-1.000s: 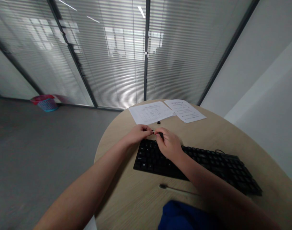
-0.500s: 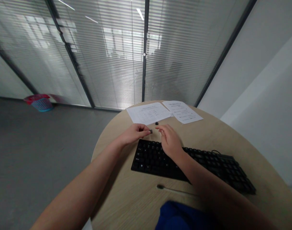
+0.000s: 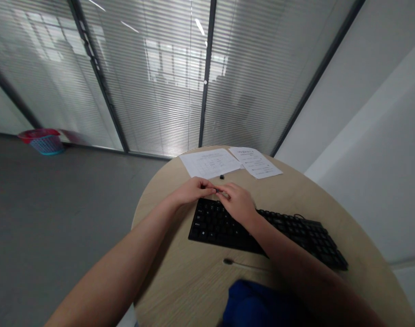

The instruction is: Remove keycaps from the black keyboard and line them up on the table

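A black keyboard (image 3: 279,227) lies across a round wooden table (image 3: 180,272). My left hand (image 3: 193,190) hovers at the keyboard's far left corner, its fingers pinched on a small dark piece that looks like a keycap (image 3: 217,190). My right hand (image 3: 237,202) rests over the keyboard's upper left keys, and its fingertips meet the left hand's at that small piece. Another small black keycap (image 3: 221,176) lies loose on the table just beyond both hands.
Two printed paper sheets (image 3: 210,162) (image 3: 255,161) lie at the table's far edge. A thin stick-like tool (image 3: 243,265) rests in front of the keyboard, near blue cloth (image 3: 258,304). Glass partitions with blinds stand behind. A red-and-blue basket (image 3: 40,141) sits on the grey floor, far left.
My right hand drew away from the left half a second ago, then came back so the fingertips meet again. The view has shifted slightly.
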The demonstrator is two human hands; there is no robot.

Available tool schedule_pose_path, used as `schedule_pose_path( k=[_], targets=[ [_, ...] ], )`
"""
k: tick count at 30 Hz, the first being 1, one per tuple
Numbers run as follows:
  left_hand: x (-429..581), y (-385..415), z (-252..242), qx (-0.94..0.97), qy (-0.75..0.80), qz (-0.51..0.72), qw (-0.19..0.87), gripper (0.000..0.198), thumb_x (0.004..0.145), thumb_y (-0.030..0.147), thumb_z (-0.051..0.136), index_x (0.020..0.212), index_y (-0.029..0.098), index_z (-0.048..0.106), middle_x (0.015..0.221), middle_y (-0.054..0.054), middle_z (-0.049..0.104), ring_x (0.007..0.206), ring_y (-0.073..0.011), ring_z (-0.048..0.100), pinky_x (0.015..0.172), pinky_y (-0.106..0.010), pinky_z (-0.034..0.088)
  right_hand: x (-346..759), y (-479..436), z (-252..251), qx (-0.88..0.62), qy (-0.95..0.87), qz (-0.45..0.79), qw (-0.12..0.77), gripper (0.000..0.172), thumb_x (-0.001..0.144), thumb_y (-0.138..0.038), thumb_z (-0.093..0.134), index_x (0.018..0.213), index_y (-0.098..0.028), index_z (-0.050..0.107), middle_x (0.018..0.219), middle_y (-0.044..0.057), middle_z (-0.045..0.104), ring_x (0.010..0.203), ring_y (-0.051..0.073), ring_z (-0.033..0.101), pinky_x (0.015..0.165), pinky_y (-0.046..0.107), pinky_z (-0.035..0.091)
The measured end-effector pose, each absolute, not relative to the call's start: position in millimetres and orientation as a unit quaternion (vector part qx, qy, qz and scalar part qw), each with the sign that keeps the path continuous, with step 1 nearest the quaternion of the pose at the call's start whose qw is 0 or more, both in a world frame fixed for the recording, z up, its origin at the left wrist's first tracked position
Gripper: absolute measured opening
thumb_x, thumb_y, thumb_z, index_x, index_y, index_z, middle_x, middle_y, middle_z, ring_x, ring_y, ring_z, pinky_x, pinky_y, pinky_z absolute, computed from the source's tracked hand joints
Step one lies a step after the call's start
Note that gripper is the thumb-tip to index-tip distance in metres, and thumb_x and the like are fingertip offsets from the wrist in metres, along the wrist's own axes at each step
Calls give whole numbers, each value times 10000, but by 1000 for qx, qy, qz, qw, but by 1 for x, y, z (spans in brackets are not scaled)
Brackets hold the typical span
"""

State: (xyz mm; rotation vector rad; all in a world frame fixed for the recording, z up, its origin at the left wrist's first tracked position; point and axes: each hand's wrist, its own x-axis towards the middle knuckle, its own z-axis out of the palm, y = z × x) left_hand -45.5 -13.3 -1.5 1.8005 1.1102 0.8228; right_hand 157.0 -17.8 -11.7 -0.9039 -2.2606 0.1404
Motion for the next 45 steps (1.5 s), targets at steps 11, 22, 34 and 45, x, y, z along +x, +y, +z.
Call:
schedule_pose_path(
  k=[11,22,34,45],
  targets=[
    [-60,-2,-12,736,528,322,275,316,802,422,573,739,153,727,614,-16,620,611,-157,513,589,-268,338,204,78,2,-539,-814,126,174,199,810,-255,660,971,-209,767,917,56,755,858,219,677,757,317,478],
    [-61,1,-15,742,542,296,261,266,796,379,576,756,178,746,631,-24,651,605,-169,542,605,-280,354,177,122,-21,-526,-824,156,140,222,799,-263,672,981,-183,769,950,68,757,852,194,668,742,273,462],
    [-64,4,-17,759,539,259,258,299,822,382,539,842,168,746,740,-40,702,682,-182,590,631,-279,385,174,130,-27,-508,-830,171,151,227,796,-286,682,993,-217,770,957,54,758,872,195,669,798,285,475],
    [-64,2,-12,757,546,257,251,324,818,345,539,983,154,742,936,-82,743,828,-220,647,769,-312,453,179,133,-31,-509,-825,182,165,261,774,-277,699,1019,-220,766,960,48,760,853,195,685,798,291,499]
  ],
)
